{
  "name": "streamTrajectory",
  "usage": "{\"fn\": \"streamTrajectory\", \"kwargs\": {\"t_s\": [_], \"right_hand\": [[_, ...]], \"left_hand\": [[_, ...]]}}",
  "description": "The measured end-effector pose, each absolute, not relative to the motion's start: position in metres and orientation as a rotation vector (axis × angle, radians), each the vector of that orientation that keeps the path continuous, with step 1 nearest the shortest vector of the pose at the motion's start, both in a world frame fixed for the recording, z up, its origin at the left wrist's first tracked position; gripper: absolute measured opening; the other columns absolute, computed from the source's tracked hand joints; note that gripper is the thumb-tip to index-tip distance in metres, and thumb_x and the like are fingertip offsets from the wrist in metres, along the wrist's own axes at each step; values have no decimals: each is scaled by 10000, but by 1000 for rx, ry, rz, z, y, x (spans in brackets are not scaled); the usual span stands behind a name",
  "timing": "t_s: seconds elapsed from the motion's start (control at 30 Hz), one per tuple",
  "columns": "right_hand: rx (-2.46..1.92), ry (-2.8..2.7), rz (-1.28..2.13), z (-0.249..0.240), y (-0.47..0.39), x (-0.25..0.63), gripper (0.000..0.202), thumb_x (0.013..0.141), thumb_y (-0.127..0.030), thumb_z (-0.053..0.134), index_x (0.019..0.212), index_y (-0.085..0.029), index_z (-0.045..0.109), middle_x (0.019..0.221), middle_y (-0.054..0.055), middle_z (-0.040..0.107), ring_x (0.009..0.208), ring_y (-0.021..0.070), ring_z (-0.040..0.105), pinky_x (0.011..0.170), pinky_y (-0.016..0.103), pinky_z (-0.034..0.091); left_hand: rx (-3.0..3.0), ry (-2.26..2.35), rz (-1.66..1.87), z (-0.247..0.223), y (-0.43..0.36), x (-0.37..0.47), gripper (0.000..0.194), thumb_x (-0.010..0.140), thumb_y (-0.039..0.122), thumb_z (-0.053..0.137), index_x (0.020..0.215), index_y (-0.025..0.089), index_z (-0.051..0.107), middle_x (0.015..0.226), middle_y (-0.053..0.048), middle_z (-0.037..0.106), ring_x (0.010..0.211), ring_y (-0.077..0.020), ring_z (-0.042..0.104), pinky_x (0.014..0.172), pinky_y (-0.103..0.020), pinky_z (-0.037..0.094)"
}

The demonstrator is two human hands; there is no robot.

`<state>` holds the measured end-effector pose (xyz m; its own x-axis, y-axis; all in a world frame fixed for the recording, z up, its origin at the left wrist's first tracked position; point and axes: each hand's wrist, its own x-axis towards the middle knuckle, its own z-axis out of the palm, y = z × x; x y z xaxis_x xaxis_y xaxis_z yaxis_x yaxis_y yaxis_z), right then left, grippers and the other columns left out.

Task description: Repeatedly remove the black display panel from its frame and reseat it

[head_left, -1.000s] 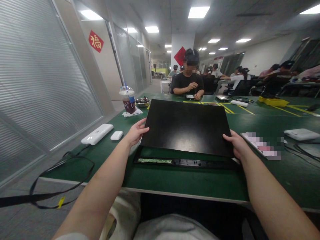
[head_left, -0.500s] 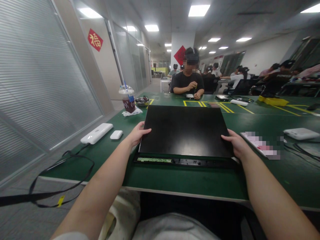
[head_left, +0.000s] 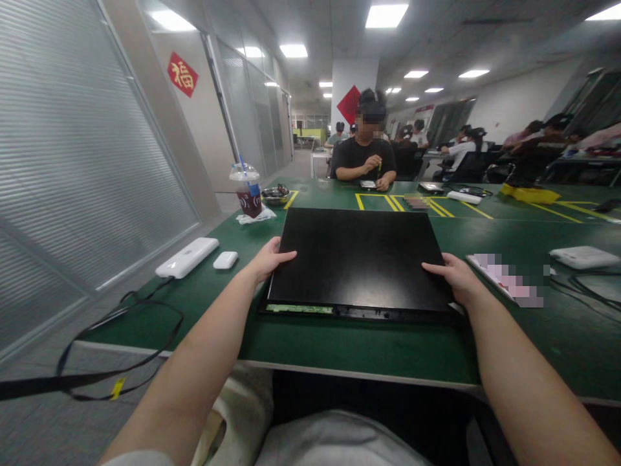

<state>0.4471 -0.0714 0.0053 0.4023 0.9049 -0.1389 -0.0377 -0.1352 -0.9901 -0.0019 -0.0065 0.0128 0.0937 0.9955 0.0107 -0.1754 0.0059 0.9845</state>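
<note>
A large flat black panel [head_left: 359,259] is held at its two sides over a black frame [head_left: 388,315] on the green table. My left hand [head_left: 272,259] grips the panel's left edge, thumb on top and fingers hidden below. On the right edge, my right hand [head_left: 453,275] holds it the same way, its thumb pointing inward. A green circuit strip [head_left: 301,309] shows along the frame's near left edge. The panel's near edge lies close above the frame; whether they touch, I cannot tell.
On the green table [head_left: 359,353] are a white power bank [head_left: 187,257], a white case [head_left: 226,260], a drink cup [head_left: 248,194], a metal bowl [head_left: 275,196] and a white box [head_left: 583,257]. A person [head_left: 366,152] sits opposite. Black cable [head_left: 177,320] hangs at the left edge.
Both hands have lowered the panel a little towards the frame, and its near edge now covers more of the frame's near strip. Both thumbs lie slightly farther inward.
</note>
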Motion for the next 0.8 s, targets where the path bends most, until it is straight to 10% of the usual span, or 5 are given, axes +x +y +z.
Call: {"fn": "streamTrajectory", "kwargs": {"t_s": [0.8], "right_hand": [[-1445,-891,864,-6,-65,452,604,472,-189,923,990,-290,629,866,18,771,760,265,736,692,420,619]], "left_hand": [[1173,1056,1211,14,-8,0,504,552,107,928,954,194,638,983,-65,787,912,-251,761,860,-389,602]]}}
